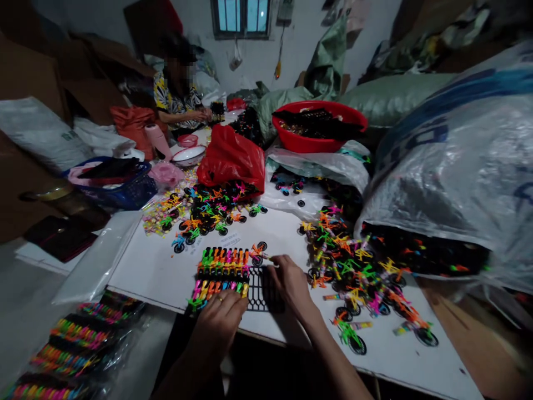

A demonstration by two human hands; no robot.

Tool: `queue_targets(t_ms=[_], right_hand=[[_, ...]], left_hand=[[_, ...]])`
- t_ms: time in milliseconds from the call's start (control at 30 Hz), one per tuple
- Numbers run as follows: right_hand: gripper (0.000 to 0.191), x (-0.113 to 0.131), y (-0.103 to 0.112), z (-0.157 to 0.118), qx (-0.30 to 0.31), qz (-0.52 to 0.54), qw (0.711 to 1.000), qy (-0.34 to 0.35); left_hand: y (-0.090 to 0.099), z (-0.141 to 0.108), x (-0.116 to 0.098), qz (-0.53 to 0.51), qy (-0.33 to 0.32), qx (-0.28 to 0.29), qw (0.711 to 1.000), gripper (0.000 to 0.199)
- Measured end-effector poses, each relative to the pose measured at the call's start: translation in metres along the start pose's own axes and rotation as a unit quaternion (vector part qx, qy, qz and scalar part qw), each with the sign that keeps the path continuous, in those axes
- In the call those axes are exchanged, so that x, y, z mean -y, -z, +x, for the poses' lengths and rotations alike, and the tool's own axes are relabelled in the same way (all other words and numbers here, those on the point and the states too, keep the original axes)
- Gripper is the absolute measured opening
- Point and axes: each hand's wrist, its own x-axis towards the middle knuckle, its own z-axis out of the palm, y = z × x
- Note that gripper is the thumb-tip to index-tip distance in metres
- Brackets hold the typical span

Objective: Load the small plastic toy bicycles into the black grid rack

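Observation:
My left hand (pixel 222 318) rests at the front row of small toy bicycles (pixel 225 255) in bright colours. Its fingers are bent and pressed together on that row, and their tips are partly hidden. These bicycles stand packed side by side in the left part of a black plastic grid tray (pixel 257 303); the tray's right part shows bare cells. Over those cells, my right hand (pixel 293 286) pinches the pale tube of a loose orange and pink toy bicycle (pixel 257 254) with black wheels, just behind the tray.
A pile of loose toy bicycles (pixel 350 261) lies to the right, another (pixel 212 208) behind the tray, beside a red bag (pixel 231 153). Large sacks (pixel 453 150) and a red basin (pixel 297 143) stand behind. Filled packs (pixel 70 347) lie lower left. Another person (pixel 177 94) works at the far end.

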Motion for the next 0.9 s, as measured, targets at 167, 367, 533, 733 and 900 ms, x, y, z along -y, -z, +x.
queue_targets(t_ms=[167,367,533,733,900], right_hand=[[0.018,-0.003,-0.011,0.034,0.020,-0.127,0.991,-0.044],[0.029,-0.015,-0.028,0.003,0.013,0.275,0.961,-0.040],[0.020,0.010,-0.039,-0.026,0.041,0.414,0.907,-0.063],[0.018,0.018,-0.048,-0.031,-0.024,0.406,0.911,-0.074],[0.018,0.016,-0.065,-0.042,-0.038,0.368,0.926,-0.067]], left_hand=[[0.015,0.003,-0.008,-0.079,0.051,0.032,0.995,0.027],[0.023,0.017,-0.006,-0.102,0.092,0.043,0.990,0.030],[0.012,0.004,0.004,-0.056,0.070,0.039,0.995,0.028],[0.007,-0.002,0.013,0.000,0.017,-0.017,1.000,0.024],[0.010,-0.001,0.012,0.014,0.006,0.002,1.000,0.022]])
